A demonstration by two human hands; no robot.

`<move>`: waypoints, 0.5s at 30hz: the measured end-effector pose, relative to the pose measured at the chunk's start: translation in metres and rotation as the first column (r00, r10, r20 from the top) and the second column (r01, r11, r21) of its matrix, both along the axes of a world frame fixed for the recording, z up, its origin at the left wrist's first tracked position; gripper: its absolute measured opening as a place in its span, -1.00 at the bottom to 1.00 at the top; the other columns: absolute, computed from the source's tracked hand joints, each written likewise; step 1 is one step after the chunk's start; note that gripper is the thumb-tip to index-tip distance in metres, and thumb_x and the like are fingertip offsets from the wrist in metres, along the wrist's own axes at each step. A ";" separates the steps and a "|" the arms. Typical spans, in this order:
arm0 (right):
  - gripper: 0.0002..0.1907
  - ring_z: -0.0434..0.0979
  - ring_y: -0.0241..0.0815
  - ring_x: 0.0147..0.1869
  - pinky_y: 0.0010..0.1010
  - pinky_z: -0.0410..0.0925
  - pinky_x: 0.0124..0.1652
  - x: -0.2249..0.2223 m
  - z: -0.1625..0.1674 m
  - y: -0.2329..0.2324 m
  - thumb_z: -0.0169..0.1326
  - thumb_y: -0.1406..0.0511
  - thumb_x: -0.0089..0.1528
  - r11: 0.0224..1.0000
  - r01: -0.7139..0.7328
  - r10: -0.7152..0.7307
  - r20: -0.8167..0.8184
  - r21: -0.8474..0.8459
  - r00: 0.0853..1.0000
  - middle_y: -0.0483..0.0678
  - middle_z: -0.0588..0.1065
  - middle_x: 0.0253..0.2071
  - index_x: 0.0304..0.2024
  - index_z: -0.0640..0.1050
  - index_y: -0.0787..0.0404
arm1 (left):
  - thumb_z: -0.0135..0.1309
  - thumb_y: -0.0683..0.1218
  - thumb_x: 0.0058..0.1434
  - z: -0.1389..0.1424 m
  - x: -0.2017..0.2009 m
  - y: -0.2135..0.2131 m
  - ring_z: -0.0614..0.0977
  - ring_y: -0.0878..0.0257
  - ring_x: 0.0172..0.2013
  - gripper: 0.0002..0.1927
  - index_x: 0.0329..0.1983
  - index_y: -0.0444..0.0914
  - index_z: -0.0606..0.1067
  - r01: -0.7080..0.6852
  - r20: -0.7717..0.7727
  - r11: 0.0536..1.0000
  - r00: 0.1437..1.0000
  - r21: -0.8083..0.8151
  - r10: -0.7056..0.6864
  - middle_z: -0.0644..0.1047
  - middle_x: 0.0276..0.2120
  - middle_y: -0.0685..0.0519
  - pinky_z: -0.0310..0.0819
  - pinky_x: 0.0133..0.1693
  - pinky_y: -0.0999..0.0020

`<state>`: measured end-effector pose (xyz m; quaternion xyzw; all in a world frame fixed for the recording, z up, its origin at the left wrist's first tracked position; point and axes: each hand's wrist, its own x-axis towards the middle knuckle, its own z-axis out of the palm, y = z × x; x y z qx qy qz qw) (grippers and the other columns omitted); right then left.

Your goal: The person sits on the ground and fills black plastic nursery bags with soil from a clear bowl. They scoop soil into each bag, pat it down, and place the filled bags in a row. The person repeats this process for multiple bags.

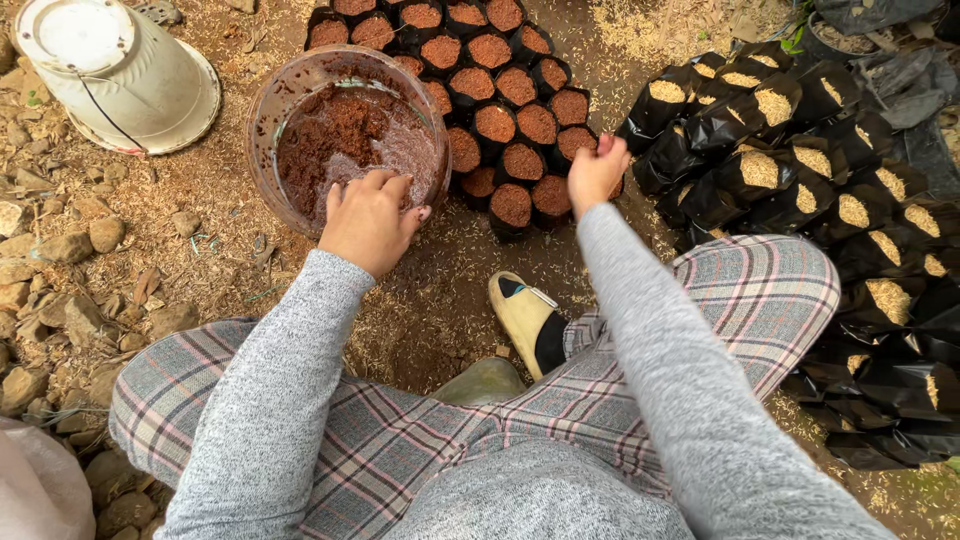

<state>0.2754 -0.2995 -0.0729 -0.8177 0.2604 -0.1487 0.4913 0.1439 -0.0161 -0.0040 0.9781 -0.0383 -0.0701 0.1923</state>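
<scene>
Two hands out: left hand [368, 220] cupped inside tub [262, 110] soil, right hand [597, 172] pinched shut over nearest filled bags [512, 205].

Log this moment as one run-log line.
left hand: in clear tub of brown soil | right hand: over brown-filled black bags | husk-filled bags: right

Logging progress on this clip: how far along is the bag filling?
Done: a cluster of small black bags topped with reddish-brown soil. In hand: the left hand reaches into the clear plastic bucket of reddish-brown soil, and the right hand hovers at the cluster's edge. Left: the black bags holding only pale husk on the right show no soil.
</scene>
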 end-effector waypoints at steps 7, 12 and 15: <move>-0.59 0.45 0.09 0.29 -0.21 0.29 0.26 0.059 0.046 -0.080 0.10 0.39 0.20 0.692 -0.501 0.244 -0.484 -0.520 0.840 0.08 0.06 0.53 0.12 0.52 0.31 | 0.04 0.08 0.34 -0.005 -0.008 0.014 0.44 -0.10 0.22 -0.50 0.28 -0.24 0.44 -0.052 0.023 0.998 0.998 -0.027 0.053 0.46 0.20 -0.13 0.06 0.32 -0.26; -0.52 0.41 0.22 0.30 -0.18 0.31 0.22 0.089 0.018 -0.114 0.17 0.28 0.20 0.477 -0.624 0.246 -0.588 -0.619 0.771 0.36 0.30 0.30 0.03 0.52 0.59 | 0.07 0.04 0.30 -0.009 -0.016 0.028 0.47 -0.07 0.22 -0.51 0.26 -0.24 0.46 -0.112 0.017 0.993 0.994 -0.035 0.113 0.46 0.22 -0.10 0.10 0.31 -0.24; -0.56 0.48 0.22 0.27 -0.19 0.30 0.32 0.102 0.019 -0.126 0.11 0.24 0.30 0.107 -0.737 0.190 -0.714 -0.667 0.673 0.35 0.50 0.13 -0.08 0.60 0.61 | 0.08 0.03 0.32 -0.010 -0.015 0.036 0.49 -0.04 0.21 -0.51 0.27 -0.25 0.46 -0.103 0.019 0.995 0.994 -0.018 0.103 0.48 0.22 -0.10 0.14 0.32 -0.20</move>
